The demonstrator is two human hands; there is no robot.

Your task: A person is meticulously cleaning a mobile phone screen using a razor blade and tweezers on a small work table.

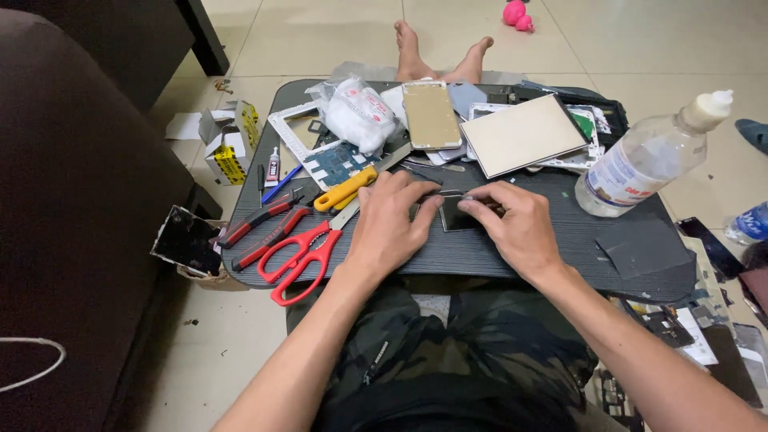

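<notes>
Small dark glass panel [458, 214]: pinched flat on the bench [512, 256] between left hand [390, 226] and right hand [516, 226]; judged thin, light, brittle, slippery; best held by edges

Desk [512, 256]: dark grey with a fine horizontal grain. On it, scissors [300, 254] with red handles, pliers [256, 228] with red-and-black handles, a yellow-handled tool [346, 190] and a pale gold phone back [431, 116] (slightly reflective). Trousers [448, 352] carry a dark green camouflage pattern; the bottle [648, 160] is clear with a white cap, and the floor [320, 40] is cream tile.
</notes>
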